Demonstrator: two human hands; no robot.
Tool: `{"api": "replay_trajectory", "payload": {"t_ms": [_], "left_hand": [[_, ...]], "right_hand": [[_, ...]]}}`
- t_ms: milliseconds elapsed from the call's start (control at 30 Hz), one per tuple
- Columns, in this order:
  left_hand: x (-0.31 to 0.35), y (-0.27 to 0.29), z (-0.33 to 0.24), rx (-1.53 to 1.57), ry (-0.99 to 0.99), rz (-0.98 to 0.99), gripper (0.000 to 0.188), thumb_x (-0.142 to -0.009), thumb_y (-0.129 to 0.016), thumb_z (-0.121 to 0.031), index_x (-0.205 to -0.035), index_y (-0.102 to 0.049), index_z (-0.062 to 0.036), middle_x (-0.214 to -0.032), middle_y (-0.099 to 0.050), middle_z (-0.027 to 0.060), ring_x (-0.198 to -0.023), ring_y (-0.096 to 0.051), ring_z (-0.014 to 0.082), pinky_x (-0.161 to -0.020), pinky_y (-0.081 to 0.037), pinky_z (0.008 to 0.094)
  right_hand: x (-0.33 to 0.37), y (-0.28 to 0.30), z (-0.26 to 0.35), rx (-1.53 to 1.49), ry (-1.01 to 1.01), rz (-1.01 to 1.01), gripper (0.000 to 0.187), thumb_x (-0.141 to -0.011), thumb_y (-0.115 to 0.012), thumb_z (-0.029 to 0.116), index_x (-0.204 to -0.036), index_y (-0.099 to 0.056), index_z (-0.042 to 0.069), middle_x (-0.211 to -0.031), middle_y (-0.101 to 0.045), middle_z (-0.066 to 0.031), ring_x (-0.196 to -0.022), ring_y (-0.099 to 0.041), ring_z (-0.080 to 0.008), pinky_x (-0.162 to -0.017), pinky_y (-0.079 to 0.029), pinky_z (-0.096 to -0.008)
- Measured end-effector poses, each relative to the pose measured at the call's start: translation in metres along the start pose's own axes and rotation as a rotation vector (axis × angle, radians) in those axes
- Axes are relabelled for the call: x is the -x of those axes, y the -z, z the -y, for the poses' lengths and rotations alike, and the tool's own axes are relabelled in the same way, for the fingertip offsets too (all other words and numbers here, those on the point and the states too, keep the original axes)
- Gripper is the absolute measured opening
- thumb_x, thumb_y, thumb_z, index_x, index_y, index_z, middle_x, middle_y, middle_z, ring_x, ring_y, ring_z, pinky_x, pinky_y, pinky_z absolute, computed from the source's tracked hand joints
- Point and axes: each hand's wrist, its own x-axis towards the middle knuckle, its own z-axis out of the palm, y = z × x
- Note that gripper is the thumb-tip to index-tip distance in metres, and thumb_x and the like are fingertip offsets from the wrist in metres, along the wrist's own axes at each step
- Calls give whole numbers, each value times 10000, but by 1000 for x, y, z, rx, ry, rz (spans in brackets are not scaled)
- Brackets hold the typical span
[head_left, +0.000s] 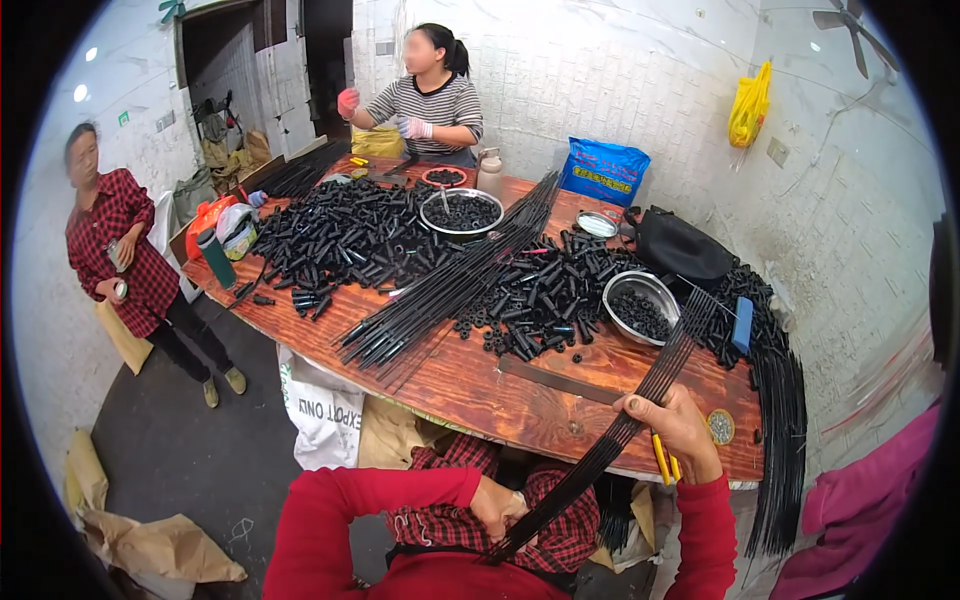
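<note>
A fanned bundle of long thin black rods [600,450] slants from my lap up over the table's near edge. My left hand [497,508] is closed round its lower end, close to my body. Higher up, my right hand [688,432] grips the same bundle, thumb lying across the top. The far tips reach past a steel bowl [618,310] of small black rings. Beside my right hand are a yellow-handled tool [661,460], partly hidden, and a round tin [720,413] of small silvery pieces. A dark flat strip [555,378] lies left of the rods.
Another rod bundle [440,285] crosses the wooden table [480,400] between heaps of black tubular parts [340,235]. More rods [780,440] hang over the right edge. A gloved co-worker [430,100] is across the table; another person [120,240] stands left, near a green bottle [215,257].
</note>
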Motion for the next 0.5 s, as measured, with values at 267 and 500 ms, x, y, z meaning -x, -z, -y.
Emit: {"api": "replay_trajectory", "payload": {"t_ms": [267, 500], "left_hand": [[-5, -11, -14, 75, 220, -167, 384, -942, -686, -196, -1290, -610, -52, -1118, -657, 23, -920, -592, 98, -724, -527, 262], [-5, -19, -21, -2, 253, -274, 282, -949, -666, -168, -1209, -666, -58, -1027, -685, 12, -856, -597, 87, -654, -519, 241]], "right_hand": [[-6, 2, -8, 11, 5, -10, 299, -933, -700, 253, -995, -731, -37, -824, -720, -70, -728, -660, -119, -674, -532, -263], [-6, 0, -4, 7, 10, 12, 293, -935, -697, 239, -1005, -725, -45, -844, -720, -71, -740, -666, -120, -695, -541, -269]]}}
